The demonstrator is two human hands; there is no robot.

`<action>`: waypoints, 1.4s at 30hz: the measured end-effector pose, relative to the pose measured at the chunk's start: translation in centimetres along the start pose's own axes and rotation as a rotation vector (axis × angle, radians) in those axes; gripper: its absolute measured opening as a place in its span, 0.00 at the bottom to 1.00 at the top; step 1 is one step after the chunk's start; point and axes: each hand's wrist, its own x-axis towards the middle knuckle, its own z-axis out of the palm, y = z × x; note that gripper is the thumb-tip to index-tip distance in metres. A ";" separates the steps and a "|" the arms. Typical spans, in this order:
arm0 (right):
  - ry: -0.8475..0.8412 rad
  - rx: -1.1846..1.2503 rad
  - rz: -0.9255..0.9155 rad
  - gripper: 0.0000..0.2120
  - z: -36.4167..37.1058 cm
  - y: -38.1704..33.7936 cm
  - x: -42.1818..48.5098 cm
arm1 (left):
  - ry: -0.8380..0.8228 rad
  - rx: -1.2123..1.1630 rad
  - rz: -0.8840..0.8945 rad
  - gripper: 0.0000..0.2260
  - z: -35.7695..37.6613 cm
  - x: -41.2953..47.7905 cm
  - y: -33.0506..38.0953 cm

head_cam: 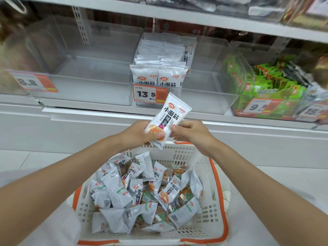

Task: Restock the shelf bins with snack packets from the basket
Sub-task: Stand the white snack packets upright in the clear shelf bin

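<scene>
Item: one white snack packet [168, 119], held over the basket's far rim, below the middle bin. Long axis runs 7 to 1 o'clock, top end at 1, printed face toward me.

Grip: left hand [138, 133] fingers clamp its lower end; right hand [192, 134] pinches its 3 o'clock edge.

Basket [219, 183], 6 o'clock: loose packets [134, 192], heaped.

Middle bin [138, 50], 12 o'clock: matching stocked packets [159, 77], upright in rows.

Bin at 2 o'clock: green packets [266, 82].

Orange price tag 13.5 [150, 94] at centre. Tag 8.8 [30, 82] far left of it, tag 9.9 [257, 106] far right; perforated upright [80, 23] above-left; white floor [21, 162] below.
</scene>
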 end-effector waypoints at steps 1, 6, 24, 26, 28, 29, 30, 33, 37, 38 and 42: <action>0.020 0.015 -0.011 0.10 -0.3 -0.4 -0.2 | 0.010 0.024 0.017 0.06 0.2 0.0 0.8; 0.047 0.004 -0.094 0.10 -2.2 -2.9 -0.9 | 0.129 -0.041 0.179 0.07 0.2 0.8 5.9; 0.508 -0.314 -0.532 0.11 -9.7 -9.5 4.5 | 0.323 0.424 0.491 0.16 -3.8 10.1 17.7; 0.514 -0.336 -0.467 0.11 -10.8 -8.8 7.1 | 0.350 0.496 0.464 0.14 -5.1 12.5 17.4; 0.523 -0.369 -0.381 0.10 -11.8 -8.1 10.3 | 0.368 0.581 0.406 0.13 -6.3 15.2 17.1; 0.529 -0.376 -0.345 0.09 -12.3 -7.9 12.1 | 0.364 0.629 0.367 0.14 -6.8 16.6 17.0; 0.528 -0.386 -0.312 0.09 -12.6 -7.8 13.8 | 0.355 0.691 0.331 0.14 -7.0 17.7 17.1; 0.473 -0.357 -0.196 0.09 -13.1 -8.1 18.8 | 0.313 0.939 0.245 0.17 -7.1 20.5 18.0; 0.492 -0.514 -0.155 0.10 -12.8 -8.5 23.4 | 0.243 1.129 0.172 0.23 -7.3 22.6 17.1; 0.493 -0.529 -0.156 0.10 -12.6 -8.4 23.9 | 0.244 1.145 0.162 0.23 -7.4 22.8 16.6; 0.351 -0.484 -0.119 0.22 -11.8 -6.9 25.3 | 0.248 1.143 0.160 0.23 -7.9 23.5 15.9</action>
